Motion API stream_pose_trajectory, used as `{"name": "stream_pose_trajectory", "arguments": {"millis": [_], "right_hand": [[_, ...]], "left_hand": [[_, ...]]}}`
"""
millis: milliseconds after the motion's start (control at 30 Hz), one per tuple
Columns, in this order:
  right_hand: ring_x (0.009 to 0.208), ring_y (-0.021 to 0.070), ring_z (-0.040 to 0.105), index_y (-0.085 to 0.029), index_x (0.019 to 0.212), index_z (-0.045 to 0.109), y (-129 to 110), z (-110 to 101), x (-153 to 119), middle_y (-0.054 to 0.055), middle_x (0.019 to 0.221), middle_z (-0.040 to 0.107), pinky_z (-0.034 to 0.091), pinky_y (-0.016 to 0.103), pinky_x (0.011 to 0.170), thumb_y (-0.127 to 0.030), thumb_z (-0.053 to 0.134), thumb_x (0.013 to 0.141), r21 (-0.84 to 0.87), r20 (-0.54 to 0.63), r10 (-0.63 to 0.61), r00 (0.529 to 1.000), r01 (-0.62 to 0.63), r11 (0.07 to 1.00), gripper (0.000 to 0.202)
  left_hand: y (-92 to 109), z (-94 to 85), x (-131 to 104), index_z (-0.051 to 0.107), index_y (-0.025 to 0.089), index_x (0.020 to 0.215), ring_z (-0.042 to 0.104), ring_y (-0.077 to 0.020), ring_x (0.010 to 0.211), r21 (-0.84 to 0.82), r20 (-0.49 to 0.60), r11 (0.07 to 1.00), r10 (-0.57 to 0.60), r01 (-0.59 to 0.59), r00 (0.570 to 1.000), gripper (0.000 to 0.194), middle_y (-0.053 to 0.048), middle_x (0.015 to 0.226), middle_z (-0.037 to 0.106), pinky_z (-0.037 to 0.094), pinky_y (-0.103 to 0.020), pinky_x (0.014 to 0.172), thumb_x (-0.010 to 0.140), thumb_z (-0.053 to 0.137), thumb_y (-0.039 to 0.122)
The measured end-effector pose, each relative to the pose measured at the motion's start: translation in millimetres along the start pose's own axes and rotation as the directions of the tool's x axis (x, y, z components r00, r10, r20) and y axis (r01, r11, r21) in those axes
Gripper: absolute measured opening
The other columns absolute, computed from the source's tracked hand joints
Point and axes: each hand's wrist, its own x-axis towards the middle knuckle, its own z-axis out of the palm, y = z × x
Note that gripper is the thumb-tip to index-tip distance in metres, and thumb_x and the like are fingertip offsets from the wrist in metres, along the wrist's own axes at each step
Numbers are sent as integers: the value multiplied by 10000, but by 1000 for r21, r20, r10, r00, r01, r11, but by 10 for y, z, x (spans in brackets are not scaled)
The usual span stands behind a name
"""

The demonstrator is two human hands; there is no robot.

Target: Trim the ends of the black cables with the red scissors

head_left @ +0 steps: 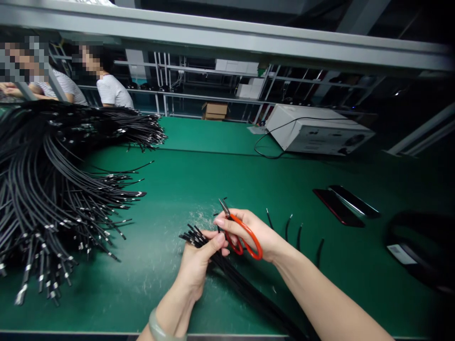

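A bundle of black cables runs from the front edge up to my left hand, which is closed around it near the cut ends. The ends carry white bands and point up and to the left. In my right hand sits a pair of scissors with orange-red handles, its dark blades pointing up and away. The fingertips of both hands meet beside the bundle, at what looks like a single cable end. Thin pale scraps lie scattered on the green mat around my hands.
A large heap of black cables covers the left side. To the right lie several loose cable ends, two phone-like flat objects and a blurred black coil. A white machine stands behind. Two people sit at the far left.
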Motion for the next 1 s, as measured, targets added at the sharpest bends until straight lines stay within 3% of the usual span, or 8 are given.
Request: {"name": "stream_pose_trajectory", "arguments": {"millis": [133, 433, 700, 833, 1000], "right_hand": [[416, 55, 406, -138, 796, 538, 34, -14, 29, -35, 514, 505, 315, 169, 390, -418, 598, 763, 68, 36, -79, 996, 76, 995, 288], [445, 48, 407, -131, 820, 530, 22, -62, -52, -18, 609, 529, 318, 180, 422, -400, 582, 785, 102, 42, -135, 990, 131, 986, 277], [444, 57, 407, -142, 803, 534, -8, -73, -102, -22, 604, 507, 327, 184, 421, -422, 567, 776, -132, -10, -96, 995, 94, 987, 283], [534, 76, 461, -146, 780, 568, 10, -80, -141, -3, 678, 525, 362, 189, 484, -397, 558, 782, -372, -193, -190, 963, 107, 922, 252], [508, 84, 473, -163, 913, 557, -1, 25, -214, -13, 676, 528, 379, 200, 483, -412, 471, 846, -368, -200, -219, 955, 134, 920, 271]], "left_hand": [[16, 7, -12, 650, 129, 756, 610, -118, 595, -2, 53, 1000, 1, -1, 999, 192, -39, 694, 679, 455, -210, 590, 679, 733, 284], [30, 23, -54, 661, 132, 795, 607, -117, 602, -30, 105, 999, -18, 21, 994, 194, -40, 681, 684, 457, -219, 626, 690, 727, 282], [36, 26, -39, 662, 119, 881, 589, -110, 617, -5, 112, 999, -49, 50, 992, 236, -46, 731, 661, 437, -217, 612, 736, 682, 304], [-2, 10, -26, 644, 126, 816, 576, -110, 586, 19, 63, 999, -50, 49, 997, 234, -26, 666, 640, 412, -217, 581, 675, 738, 287], [-30, 1, -12, 624, 126, 737, 559, -112, 560, 62, 43, 998, 1, -3, 999, 224, -8, 634, 610, 410, -231, 573, 643, 759, 278]]}}
